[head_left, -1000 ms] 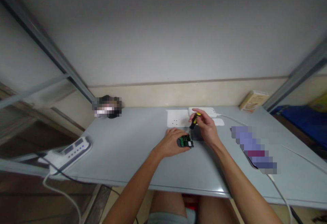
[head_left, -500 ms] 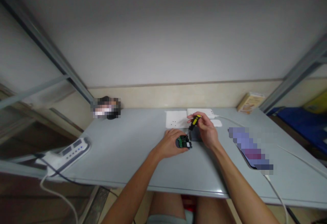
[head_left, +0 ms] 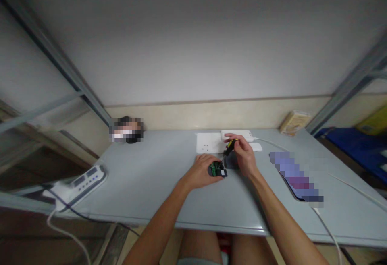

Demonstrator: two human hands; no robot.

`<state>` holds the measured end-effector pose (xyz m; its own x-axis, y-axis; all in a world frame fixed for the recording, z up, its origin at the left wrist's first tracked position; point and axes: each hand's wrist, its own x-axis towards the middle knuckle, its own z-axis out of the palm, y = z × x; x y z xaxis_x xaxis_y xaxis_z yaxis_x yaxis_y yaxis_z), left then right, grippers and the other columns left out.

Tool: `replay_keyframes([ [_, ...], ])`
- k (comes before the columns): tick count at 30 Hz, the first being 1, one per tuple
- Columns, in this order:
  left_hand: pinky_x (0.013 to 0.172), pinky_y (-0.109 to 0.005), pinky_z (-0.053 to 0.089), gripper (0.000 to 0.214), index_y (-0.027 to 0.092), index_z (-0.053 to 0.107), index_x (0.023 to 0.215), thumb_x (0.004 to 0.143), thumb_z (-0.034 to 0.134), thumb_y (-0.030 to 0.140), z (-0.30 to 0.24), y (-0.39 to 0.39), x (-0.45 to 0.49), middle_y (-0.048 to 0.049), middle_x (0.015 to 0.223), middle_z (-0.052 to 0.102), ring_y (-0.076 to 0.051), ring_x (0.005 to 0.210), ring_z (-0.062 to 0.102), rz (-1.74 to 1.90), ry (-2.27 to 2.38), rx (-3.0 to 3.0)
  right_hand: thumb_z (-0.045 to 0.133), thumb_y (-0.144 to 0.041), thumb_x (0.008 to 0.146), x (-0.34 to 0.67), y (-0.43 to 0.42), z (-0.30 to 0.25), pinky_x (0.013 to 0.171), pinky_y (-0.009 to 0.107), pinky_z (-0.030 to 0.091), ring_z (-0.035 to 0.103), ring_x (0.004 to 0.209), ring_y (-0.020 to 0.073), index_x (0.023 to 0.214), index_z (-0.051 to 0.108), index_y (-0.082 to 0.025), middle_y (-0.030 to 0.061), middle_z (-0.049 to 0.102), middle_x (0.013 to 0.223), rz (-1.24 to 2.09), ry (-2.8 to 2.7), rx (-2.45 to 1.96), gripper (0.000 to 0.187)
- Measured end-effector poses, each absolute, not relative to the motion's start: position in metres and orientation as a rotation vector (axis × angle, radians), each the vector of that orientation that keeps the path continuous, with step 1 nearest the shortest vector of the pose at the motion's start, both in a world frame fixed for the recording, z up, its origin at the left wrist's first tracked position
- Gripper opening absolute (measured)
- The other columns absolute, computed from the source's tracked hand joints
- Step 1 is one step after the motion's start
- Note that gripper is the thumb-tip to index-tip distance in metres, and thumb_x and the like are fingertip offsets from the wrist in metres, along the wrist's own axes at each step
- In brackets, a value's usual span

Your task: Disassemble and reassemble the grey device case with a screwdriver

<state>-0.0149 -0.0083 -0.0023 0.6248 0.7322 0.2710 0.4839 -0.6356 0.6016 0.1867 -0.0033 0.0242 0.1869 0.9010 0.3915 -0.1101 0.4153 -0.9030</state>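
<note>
My left hand (head_left: 203,172) is closed around a small opened electronic device with a green circuit board (head_left: 215,168) and a black housing, held just above the desk. A yellow-and-black screwdriver (head_left: 231,146) is gripped in the fingers of my right hand (head_left: 245,157), tilted with its shaft pointing down and left. Its tip meets the device near the board's right side; the exact contact point is too small to make out. A dark flat piece (head_left: 231,162) lies on the desk behind the device, partly covered by my right hand. Beyond it is a white sheet with several small dark dots (head_left: 207,141).
A white power bank-like block (head_left: 244,135) with a cable lies at the back. On the right are a phone (head_left: 298,178) with a blurred screen and a small yellowish box (head_left: 294,123). A white power strip (head_left: 80,185) sits on the left, a blurred dark object (head_left: 134,130) behind it.
The screwdriver's handle has turned a little in my right fingers, showing less yellow. My left hand still holds the device in about the same place.
</note>
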Motion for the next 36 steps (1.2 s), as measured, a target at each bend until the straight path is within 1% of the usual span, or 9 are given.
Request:
replay_keyframes([
  [4, 0.103, -0.039, 0.038, 0.044, 0.026, 0.063, 0.113, 0.076, 0.082, 0.039, -0.004, -0.008, -0.016, -0.0031, 0.117, 0.070, -0.026, 0.115, 0.060, 0.702, 0.946, 2.376, 0.076, -0.043, 0.079, 0.189, -0.003, 0.022, 0.076, 0.033, 0.050, 0.062, 0.081, 0.0195, 0.092, 0.068, -0.025, 0.0023, 0.068, 0.088, 0.800, -1.158, -0.949, 0.024],
  [9, 0.102, -0.039, 0.038, 0.044, 0.025, 0.063, 0.112, 0.075, 0.084, 0.038, -0.005, -0.007, -0.016, -0.0030, 0.115, 0.070, -0.026, 0.114, 0.060, 0.729, 0.942, 2.360, 0.063, -0.046, 0.089, 0.187, -0.002, 0.022, 0.083, 0.037, 0.049, 0.064, 0.095, 0.0220, 0.105, 0.068, -0.028, 0.0054, 0.069, 0.112, 0.926, -1.123, -0.837, 0.025],
  [13, 0.102, -0.038, 0.039, 0.046, 0.025, 0.063, 0.113, 0.075, 0.084, 0.038, -0.005, -0.007, -0.016, -0.0030, 0.115, 0.070, -0.026, 0.113, 0.060, 0.724, 0.940, 2.356, 0.078, -0.040, 0.077, 0.186, -0.003, 0.023, 0.079, 0.033, 0.048, 0.060, 0.089, 0.0210, 0.088, 0.069, -0.025, 0.0035, 0.067, 0.095, 0.806, -1.123, -0.901, 0.021],
  [15, 0.102, -0.038, 0.039, 0.047, 0.025, 0.063, 0.114, 0.074, 0.084, 0.038, -0.004, -0.008, -0.016, -0.0034, 0.117, 0.070, -0.026, 0.114, 0.060, 0.724, 0.939, 2.351, 0.077, -0.038, 0.079, 0.185, -0.004, 0.024, 0.080, 0.034, 0.048, 0.061, 0.086, 0.0204, 0.096, 0.069, -0.026, 0.0026, 0.068, 0.091, 0.892, -1.102, -0.875, 0.023],
  [19, 0.104, -0.040, 0.038, 0.046, 0.026, 0.064, 0.113, 0.074, 0.084, 0.038, -0.002, -0.008, -0.016, -0.0035, 0.118, 0.070, -0.026, 0.115, 0.060, 0.716, 0.948, 2.351, 0.065, -0.044, 0.088, 0.181, -0.007, 0.027, 0.081, 0.035, 0.048, 0.063, 0.094, 0.0213, 0.108, 0.067, -0.027, 0.0055, 0.069, 0.110, 1.057, -1.056, -0.754, 0.026],
  [24, 0.102, -0.040, 0.038, 0.046, 0.026, 0.063, 0.114, 0.074, 0.085, 0.037, -0.001, -0.008, -0.016, -0.0026, 0.115, 0.070, -0.026, 0.114, 0.060, 0.703, 0.948, 2.370, 0.079, -0.038, 0.075, 0.182, -0.007, 0.026, 0.077, 0.032, 0.048, 0.062, 0.084, 0.0195, 0.101, 0.066, -0.027, 0.0017, 0.069, 0.091, 0.974, -1.043, -0.841, 0.031],
  [29, 0.102, -0.040, 0.038, 0.046, 0.025, 0.063, 0.114, 0.075, 0.083, 0.038, 0.001, -0.008, -0.016, -0.0038, 0.117, 0.070, -0.026, 0.116, 0.059, 0.702, 0.955, 2.385, 0.061, -0.047, 0.090, 0.180, -0.008, 0.027, 0.082, 0.036, 0.050, 0.065, 0.094, 0.0216, 0.112, 0.062, -0.029, 0.0056, 0.070, 0.107, 1.094, -1.071, -0.759, 0.029],
  [33, 0.103, -0.041, 0.039, 0.047, 0.026, 0.063, 0.116, 0.075, 0.082, 0.039, 0.000, -0.008, -0.016, -0.0047, 0.121, 0.069, -0.027, 0.117, 0.059, 0.665, 0.967, 2.396, 0.078, -0.039, 0.076, 0.177, -0.009, 0.027, 0.075, 0.032, 0.050, 0.062, 0.084, 0.0197, 0.099, 0.064, -0.027, 0.0026, 0.067, 0.095, 0.947, -1.086, -0.849, 0.029],
  [36, 0.102, -0.041, 0.039, 0.046, 0.026, 0.063, 0.115, 0.075, 0.083, 0.039, 0.000, -0.008, -0.016, -0.0039, 0.120, 0.069, -0.027, 0.116, 0.059, 0.680, 0.967, 2.395, 0.076, -0.037, 0.078, 0.177, -0.010, 0.028, 0.080, 0.034, 0.050, 0.063, 0.087, 0.0206, 0.111, 0.063, -0.028, 0.0030, 0.069, 0.093, 1.040, -1.048, -0.814, 0.037],
])
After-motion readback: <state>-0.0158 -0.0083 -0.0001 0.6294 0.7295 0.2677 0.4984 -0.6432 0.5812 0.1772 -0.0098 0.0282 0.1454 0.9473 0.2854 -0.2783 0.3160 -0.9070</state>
